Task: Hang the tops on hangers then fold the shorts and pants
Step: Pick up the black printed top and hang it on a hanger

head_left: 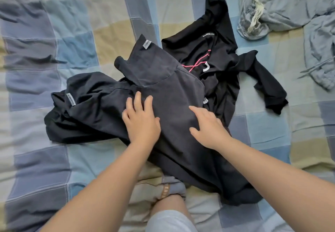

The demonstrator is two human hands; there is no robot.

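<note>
the dark grey pants (163, 86) lie crumpled in the middle of the bed (54, 23), with the wide waistband toward the far edge and the legs trailing to the near edge, just beside a socked foot (172, 189). the left hand (141, 121) and the right hand (208, 128) rest flat on the cloth below the waistband, near each other. each grip is released, fingers straight and spread, nothing pinched. just beyond, toward the far right, a black top (223, 54) lies with a pink hanger (197, 63) showing at its neck and its near side under the pants, so hanging looks done for that piece at least. a pale blue-grey garment (282, 6) with a drawstring sits bunched near the far right corner, well apart. the step in hand appears to be smoothing the pants ahead of a fold. the next move likely calls for drawing the legs straight and together, clear of the top, then bringing the hems up to the waistband
</note>
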